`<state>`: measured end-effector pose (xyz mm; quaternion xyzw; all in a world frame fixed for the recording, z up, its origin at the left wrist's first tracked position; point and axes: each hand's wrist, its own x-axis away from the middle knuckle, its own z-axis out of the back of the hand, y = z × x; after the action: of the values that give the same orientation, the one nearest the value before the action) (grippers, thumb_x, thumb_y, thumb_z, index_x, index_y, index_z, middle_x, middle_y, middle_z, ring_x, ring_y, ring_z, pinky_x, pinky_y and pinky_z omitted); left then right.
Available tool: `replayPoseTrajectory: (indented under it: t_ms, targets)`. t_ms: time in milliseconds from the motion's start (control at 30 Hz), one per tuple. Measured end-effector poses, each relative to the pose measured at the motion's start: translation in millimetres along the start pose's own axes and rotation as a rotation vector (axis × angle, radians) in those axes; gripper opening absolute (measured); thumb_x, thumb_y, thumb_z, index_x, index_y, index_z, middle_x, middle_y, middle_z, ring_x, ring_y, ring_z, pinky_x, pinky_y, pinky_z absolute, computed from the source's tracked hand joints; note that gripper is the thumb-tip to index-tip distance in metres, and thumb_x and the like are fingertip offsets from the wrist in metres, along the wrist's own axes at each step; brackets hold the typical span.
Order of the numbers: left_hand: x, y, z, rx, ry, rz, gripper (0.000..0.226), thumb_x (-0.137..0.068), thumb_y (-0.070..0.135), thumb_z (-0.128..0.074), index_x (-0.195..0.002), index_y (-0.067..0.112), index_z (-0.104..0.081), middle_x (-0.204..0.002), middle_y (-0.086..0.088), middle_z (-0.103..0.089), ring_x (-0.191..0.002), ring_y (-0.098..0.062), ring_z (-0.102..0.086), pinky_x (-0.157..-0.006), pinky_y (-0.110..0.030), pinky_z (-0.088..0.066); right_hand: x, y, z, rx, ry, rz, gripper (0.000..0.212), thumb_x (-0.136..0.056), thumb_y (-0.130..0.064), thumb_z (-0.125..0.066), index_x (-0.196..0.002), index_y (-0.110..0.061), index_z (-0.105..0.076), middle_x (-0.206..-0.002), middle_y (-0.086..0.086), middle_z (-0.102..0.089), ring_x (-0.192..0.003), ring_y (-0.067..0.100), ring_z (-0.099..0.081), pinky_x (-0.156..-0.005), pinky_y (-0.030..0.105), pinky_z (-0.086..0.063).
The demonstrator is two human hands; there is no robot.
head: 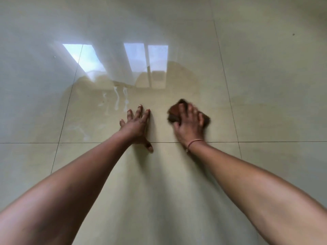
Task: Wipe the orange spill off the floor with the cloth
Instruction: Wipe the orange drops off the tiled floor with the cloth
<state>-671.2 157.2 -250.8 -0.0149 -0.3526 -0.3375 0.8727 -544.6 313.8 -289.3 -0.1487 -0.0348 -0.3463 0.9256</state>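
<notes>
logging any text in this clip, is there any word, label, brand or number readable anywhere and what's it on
None: nothing readable shows in this view.
The cloth under the right hand is motion-blurred and shows no label.
The wrist band is plain.
The floor tiles and left hand carry no marks.

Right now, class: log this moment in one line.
left hand: flat on floor | right hand: pressing cloth | wet streaks: remain
</notes>
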Motion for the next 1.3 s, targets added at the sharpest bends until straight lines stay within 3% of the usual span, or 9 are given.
replayPoseTrajectory:
  t_ms: [167, 267, 367, 567, 767, 933, 1067, 1233, 1300]
  targets:
    - [2.6, -6.8, -5.4, 0.013, 0.04, -0.025, 0.157, -0.037, 0.059, -0.089, -0.153, 0.025, 0.01, -0.159, 0.001, 0.025, -0.145, -0.036, 0.017, -0.111, -0.068, -0.007, 57.4, 42.1, 4.9, 0.088, -0.181, 0.464, 0.081, -0.079, -0.05, -0.05, -0.151, -0.032, -0.017, -0.16, 0.007, -0.015, -0.147, 0.024, -0.013, -0.116, 0.04, -0.009]
    - [2.4, -3.3, -2.6, 0.046, 0.019, 0.002, 0.159, -0.034, 0.055, -0.092, -0.152, 0.026, 0.011, -0.158, 0.002, 0.027, -0.144, -0.036, 0.022, -0.11, -0.068, -0.003, 36.3, 88.3, 22.2, 0.111, -0.103, 0.167, 0.076, -0.088, -0.044, -0.051, -0.152, -0.031, -0.012, -0.161, 0.007, -0.011, -0.148, 0.023, -0.009, -0.117, 0.039, -0.005]
    - [0.4, 2.6, -0.9, 0.047, -0.009, 0.016, 0.161, -0.034, 0.052, -0.093, -0.152, 0.026, 0.013, -0.157, 0.002, 0.029, -0.143, -0.037, 0.024, -0.109, -0.069, -0.003, 18.8, 45.7, 13.8, 0.045, 0.041, -0.156, 0.072, -0.091, -0.04, -0.047, -0.153, -0.024, -0.014, -0.161, 0.009, -0.012, -0.147, 0.025, -0.008, -0.118, 0.043, -0.005]
    - [5.2, 23.3, 13.0, -0.175, 0.023, 0.007, 0.153, -0.038, 0.047, -0.094, -0.151, 0.014, 0.002, -0.16, -0.012, 0.014, -0.144, -0.047, 0.003, -0.107, -0.066, -0.026, 90.6, 62.2, 5.3, 0.119, -0.187, 0.468, 0.081, -0.078, -0.052, -0.045, -0.151, -0.031, -0.019, -0.16, 0.006, -0.017, -0.147, 0.024, -0.015, -0.116, 0.043, -0.012]
    - [1.7, 79.9, -5.5, -0.729, 0.01, -0.544, 0.153, -0.042, 0.031, -0.095, -0.152, 0.023, 0.012, -0.158, -0.014, 0.023, -0.146, -0.042, 0.005, -0.108, -0.061, -0.027, 93.9, 125.3, 23.7, -0.031, 0.137, -0.322, 0.075, -0.079, -0.041, -0.041, -0.15, -0.022, -0.029, -0.157, 0.012, -0.024, -0.145, 0.028, -0.019, -0.115, 0.043, -0.012]
    - [1.3, 149.7, -25.5, -0.554, 0.048, -0.683, 0.141, -0.044, 0.047, -0.092, -0.152, 0.025, -0.005, -0.161, -0.011, 0.004, -0.145, -0.037, -0.009, -0.107, -0.054, -0.034, 152.0, 165.4, 23.7, 0.094, -0.096, 0.164, 0.081, -0.075, -0.052, -0.037, -0.151, -0.031, -0.018, -0.159, 0.007, -0.02, -0.147, 0.024, -0.018, -0.116, 0.045, -0.016]
    - [-0.3, 203.1, -39.3, -0.416, -0.01, -0.69, 0.139, -0.045, 0.047, -0.092, -0.152, 0.025, -0.006, -0.161, -0.008, 0.001, -0.145, -0.037, -0.008, -0.105, -0.057, -0.033, 149.6, 195.3, 31.0, -0.029, 0.159, -0.506, 0.07, -0.085, -0.038, -0.05, -0.15, -0.021, -0.029, -0.157, 0.012, -0.024, -0.145, 0.028, -0.02, -0.116, 0.044, -0.013]
    - [-3.7, 242.3, -53.2, -0.508, -0.101, -0.611, 0.151, -0.042, 0.051, -0.092, -0.154, 0.023, 0.005, -0.16, -0.012, 0.015, -0.144, -0.045, 0.011, -0.11, -0.067, -0.016, 208.9, 215.9, 25.3, 0.029, 0.019, -0.083, 0.079, -0.077, -0.046, -0.044, -0.151, -0.026, -0.025, -0.158, 0.009, -0.023, -0.146, 0.025, -0.02, -0.115, 0.046, -0.017]
    - [-5.5, 248.1, -57.2, -0.514, -0.13, -0.578, 0.154, -0.041, 0.05, -0.092, -0.153, 0.023, 0.01, -0.158, -0.012, 0.021, -0.142, -0.046, 0.017, -0.109, -0.07, -0.013, 209.6, 249.4, 33.2, 0.043, 0.083, -0.228, 0.076, -0.08, -0.045, -0.045, -0.15, -0.024, -0.027, -0.157, 0.01, -0.025, -0.145, 0.025, -0.023, -0.114, 0.044, -0.016]
